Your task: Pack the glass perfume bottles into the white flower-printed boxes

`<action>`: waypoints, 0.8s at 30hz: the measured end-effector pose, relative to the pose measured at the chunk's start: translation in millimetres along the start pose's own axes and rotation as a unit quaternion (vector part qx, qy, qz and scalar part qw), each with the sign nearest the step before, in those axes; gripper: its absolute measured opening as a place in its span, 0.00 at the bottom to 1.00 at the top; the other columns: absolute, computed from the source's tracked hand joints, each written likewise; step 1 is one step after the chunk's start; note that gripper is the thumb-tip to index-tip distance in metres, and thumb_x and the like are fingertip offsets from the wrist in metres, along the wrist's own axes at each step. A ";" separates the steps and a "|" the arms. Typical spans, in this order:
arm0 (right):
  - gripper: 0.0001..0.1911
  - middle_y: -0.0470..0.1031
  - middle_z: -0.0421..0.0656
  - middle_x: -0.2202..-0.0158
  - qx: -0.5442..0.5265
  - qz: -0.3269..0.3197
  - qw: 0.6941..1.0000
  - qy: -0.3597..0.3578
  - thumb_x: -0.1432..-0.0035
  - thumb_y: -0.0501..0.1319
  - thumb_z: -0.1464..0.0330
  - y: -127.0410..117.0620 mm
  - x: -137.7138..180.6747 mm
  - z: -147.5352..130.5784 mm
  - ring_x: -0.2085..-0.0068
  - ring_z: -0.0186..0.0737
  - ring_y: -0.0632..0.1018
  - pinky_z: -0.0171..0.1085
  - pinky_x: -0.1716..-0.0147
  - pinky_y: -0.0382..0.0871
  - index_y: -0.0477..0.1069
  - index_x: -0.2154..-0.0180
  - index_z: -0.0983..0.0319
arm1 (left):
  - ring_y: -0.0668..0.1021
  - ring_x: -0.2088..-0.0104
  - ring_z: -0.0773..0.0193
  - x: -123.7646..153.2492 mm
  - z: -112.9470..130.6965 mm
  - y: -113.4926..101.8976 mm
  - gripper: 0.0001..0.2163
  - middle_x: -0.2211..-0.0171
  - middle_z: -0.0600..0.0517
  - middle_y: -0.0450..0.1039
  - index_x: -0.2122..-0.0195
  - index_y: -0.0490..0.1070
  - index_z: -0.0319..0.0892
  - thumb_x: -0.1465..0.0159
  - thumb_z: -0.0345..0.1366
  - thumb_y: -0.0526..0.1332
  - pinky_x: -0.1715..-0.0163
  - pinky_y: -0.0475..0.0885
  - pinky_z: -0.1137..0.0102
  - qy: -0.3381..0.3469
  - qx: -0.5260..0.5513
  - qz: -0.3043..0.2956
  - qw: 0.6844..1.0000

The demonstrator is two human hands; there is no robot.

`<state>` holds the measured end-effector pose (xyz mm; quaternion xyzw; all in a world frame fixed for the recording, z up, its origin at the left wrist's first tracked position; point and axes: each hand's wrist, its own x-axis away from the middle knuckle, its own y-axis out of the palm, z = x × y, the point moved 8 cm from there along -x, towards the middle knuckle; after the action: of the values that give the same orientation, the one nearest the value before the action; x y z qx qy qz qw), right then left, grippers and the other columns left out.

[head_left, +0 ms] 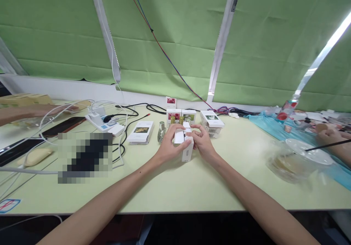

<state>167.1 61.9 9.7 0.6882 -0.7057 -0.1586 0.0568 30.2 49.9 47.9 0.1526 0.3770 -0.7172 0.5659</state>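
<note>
Both of my hands meet over a small white box (187,148) standing on the pale green table (192,186). My left hand (170,147) wraps its left side, fingers curled round it. My right hand (201,141) grips the right side, fingertips at the open top flap. Just behind the box stand a small silver-capped bottle (161,131) and two gold-capped bottles (177,120). Several white printed boxes (181,115) sit behind those, and one flat box (141,131) lies to the left.
A white power strip (104,124) with tangled cables and dark phones (64,125) fill the left side. Another person's forearm (27,112) rests far left. At the right, a clear lidded bowl (297,161), a plastic bottle (286,110) and another person's hand (329,137) over blue sheeting.
</note>
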 end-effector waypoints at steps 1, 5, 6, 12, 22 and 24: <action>0.29 0.60 0.25 0.84 -0.003 -0.001 1.000 0.001 0.60 0.75 0.59 0.2 0.1 0.2 0.83 0.27 0.58 0.29 0.86 0.52 0.64 0.58 0.57 | 0.74 0.50 0.53 -0.1 0.2 -0.1 0.14 0.53 0.48 0.68 0.54 0.68 0.49 0.37 0.47 0.64 0.49 0.69 0.56 0.001 -0.001 0.000 1.000; 0.29 0.58 0.25 0.84 -0.007 -0.006 1.000 -0.002 0.59 0.75 0.61 0.2 0.1 0.4 0.83 0.27 0.58 0.29 0.86 0.52 0.64 0.58 0.57 | 0.74 0.49 0.53 -0.5 -0.4 -0.2 0.13 0.53 0.48 0.68 0.55 0.67 0.49 0.36 0.46 0.64 0.49 0.69 0.56 0.005 -0.003 0.001 1.000; 0.28 0.58 0.25 0.83 -0.007 -0.006 1.000 -0.002 0.59 0.75 0.61 0.1 0.1 0.4 0.83 0.27 0.58 0.29 0.86 0.51 0.64 0.58 0.57 | 0.74 0.49 0.53 -0.6 -0.6 -0.3 0.12 0.53 0.48 0.68 0.56 0.67 0.48 0.36 0.46 0.64 0.49 0.69 0.56 0.007 -0.004 0.001 1.000; 0.28 0.58 0.25 0.83 -0.009 -0.009 1.000 -0.007 0.58 0.75 0.61 0.3 -0.1 0.5 0.83 0.27 0.58 0.29 0.86 0.51 0.65 0.58 0.57 | 0.74 0.49 0.54 -0.7 -2.3 -0.9 0.11 0.52 0.48 0.68 0.58 0.67 0.48 0.36 0.46 0.64 0.47 0.69 0.55 0.019 -0.008 -0.001 1.000; 0.26 0.62 0.28 0.82 0.003 -0.013 1.000 -0.014 0.55 0.73 0.58 -2.5 -1.9 4.8 0.83 0.28 0.59 0.30 0.85 0.52 0.65 0.58 0.56 | 0.73 0.46 0.53 -1.5 1.2 0.2 0.10 0.52 0.48 0.68 0.61 0.67 0.47 0.36 0.45 0.63 0.45 0.69 0.56 0.017 -0.001 -0.005 1.000; 0.26 0.62 0.28 0.81 0.002 -0.015 1.000 -0.018 0.55 0.73 0.58 -2.3 -1.5 3.8 0.83 0.28 0.59 0.30 0.85 0.52 0.65 0.58 0.56 | 0.72 0.45 0.54 -2.2 1.5 0.3 0.09 0.53 0.48 0.68 0.62 0.68 0.46 0.36 0.45 0.63 0.44 0.69 0.57 0.014 -0.003 -0.007 1.000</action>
<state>168.2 63.9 5.7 0.6962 -0.6962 -0.1704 0.0400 31.5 50.3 50.2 0.1580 0.3883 -0.7179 0.5558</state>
